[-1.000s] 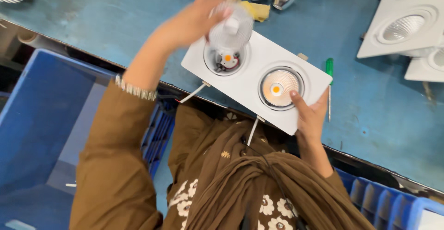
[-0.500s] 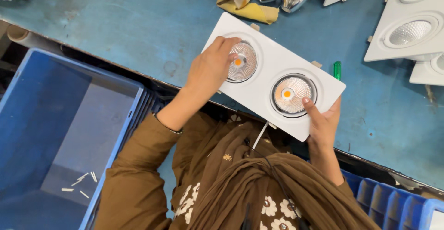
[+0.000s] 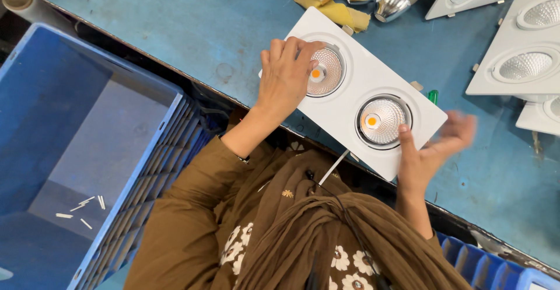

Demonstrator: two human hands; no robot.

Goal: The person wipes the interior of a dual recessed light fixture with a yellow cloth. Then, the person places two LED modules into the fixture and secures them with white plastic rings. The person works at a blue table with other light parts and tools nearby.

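A white rectangular twin downlight fixture lies tilted on the blue worktable, partly over the near edge. It has two round reflector lamps, each with an orange centre. My left hand rests on the left lamp, fingers curled over its rim. My right hand grips the fixture's right near corner, thumb beside the right lamp; its fingers are blurred.
More white downlight fixtures lie at the far right. Two loose silver reflectors and a yellow cloth sit at the back. A blue crate holding small white bits stands at my left; a green tool tip shows behind the fixture.
My left hand lowered a reflector into the left lamp opening and now rests on it. The fixture shifted up and right in view. My right hand's fingers are moving.
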